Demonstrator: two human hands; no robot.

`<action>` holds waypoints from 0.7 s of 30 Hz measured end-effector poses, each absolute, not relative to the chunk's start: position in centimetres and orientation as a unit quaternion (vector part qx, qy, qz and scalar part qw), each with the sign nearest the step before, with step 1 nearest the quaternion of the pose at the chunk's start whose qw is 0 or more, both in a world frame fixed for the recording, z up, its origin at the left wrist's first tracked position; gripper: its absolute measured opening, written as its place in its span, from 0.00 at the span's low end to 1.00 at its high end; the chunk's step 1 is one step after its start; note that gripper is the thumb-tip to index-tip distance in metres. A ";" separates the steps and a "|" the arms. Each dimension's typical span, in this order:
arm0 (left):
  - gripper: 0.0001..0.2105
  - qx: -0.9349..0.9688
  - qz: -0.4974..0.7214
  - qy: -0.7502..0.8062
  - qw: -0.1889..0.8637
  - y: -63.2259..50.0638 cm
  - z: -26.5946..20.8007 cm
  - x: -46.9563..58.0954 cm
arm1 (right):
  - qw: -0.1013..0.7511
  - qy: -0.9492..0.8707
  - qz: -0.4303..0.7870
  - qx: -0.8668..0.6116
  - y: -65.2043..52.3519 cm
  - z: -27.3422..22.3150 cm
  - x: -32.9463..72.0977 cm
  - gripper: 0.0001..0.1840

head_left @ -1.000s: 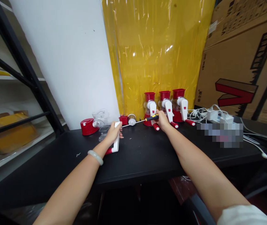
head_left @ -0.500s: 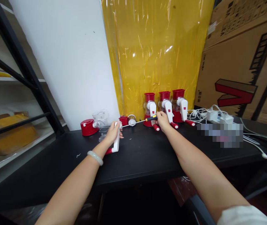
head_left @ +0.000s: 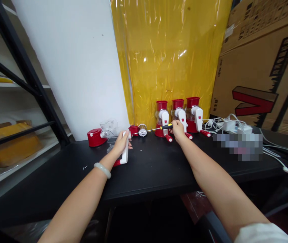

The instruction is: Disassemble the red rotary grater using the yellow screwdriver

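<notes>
- The fingers of the left hand point(head_left: 120, 144) are being closed around a white crank handle point(head_left: 125, 152), which is being held upright-tilted on the black table point(head_left: 149, 168), its red end point(head_left: 117, 163) being rested on the surface.
- The fingers of the right hand point(head_left: 178, 130) are being wrapped around the black-and-yellow grip of a screwdriver point(head_left: 151, 129), whose thin shaft is being pointed leftward toward the top of the crank handle.
- A pale bangle point(head_left: 103, 169) is being worn on the left wrist.
- A small red part point(head_left: 133, 130) and a round white part point(head_left: 142, 130) are being shown just behind the screwdriver shaft.
- A red lid point(head_left: 94, 137) and clear plastic pieces point(head_left: 108, 127) are being shown lying left of the left hand, near the white wall.
- Three red-and-white crank grinders point(head_left: 181, 115) are being shown standing in a row behind the right hand, against a yellow plastic sheet point(head_left: 169, 50).
- White cables and chargers point(head_left: 228, 125) are being shown lying to the right, before a large cardboard box point(head_left: 262, 67).
- A black metal shelf frame point(head_left: 20, 64) is being shown at the far left.
</notes>
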State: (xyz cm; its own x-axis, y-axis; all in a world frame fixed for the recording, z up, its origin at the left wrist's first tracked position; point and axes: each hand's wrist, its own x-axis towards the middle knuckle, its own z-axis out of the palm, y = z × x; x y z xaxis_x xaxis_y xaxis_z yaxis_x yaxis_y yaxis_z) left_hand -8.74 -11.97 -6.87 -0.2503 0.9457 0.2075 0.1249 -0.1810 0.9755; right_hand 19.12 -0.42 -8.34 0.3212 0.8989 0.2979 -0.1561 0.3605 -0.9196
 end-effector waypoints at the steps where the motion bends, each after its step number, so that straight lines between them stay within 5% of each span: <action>1: 0.11 0.504 0.582 0.533 0.351 -12.0 -6.8 -8.7 | 0.696 -0.441 0.378 -0.422 -0.4 -8.3 19.1 0.10; 12: 0.28 0.580 0.524 0.555 0.285 -11.9 -7.4 -9.0 | 0.689 -0.434 0.313 -0.488 -0.4 -8.1 19.6 0.10; 21: 0.11 0.697 0.400 0.592 0.061 -10.8 -8.5 -10.5 | 0.678 -0.427 0.286 -0.525 -0.5 -8.1 19.8 0.11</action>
State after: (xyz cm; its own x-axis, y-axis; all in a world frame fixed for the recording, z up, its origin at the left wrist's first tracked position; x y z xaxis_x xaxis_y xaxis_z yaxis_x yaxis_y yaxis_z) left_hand -10.50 -10.80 -8.53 -0.0215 0.8737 0.4860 0.7765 -0.2916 0.5586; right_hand 19.75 -0.47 -8.10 0.4713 0.8364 0.2797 0.0605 0.2857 -0.9564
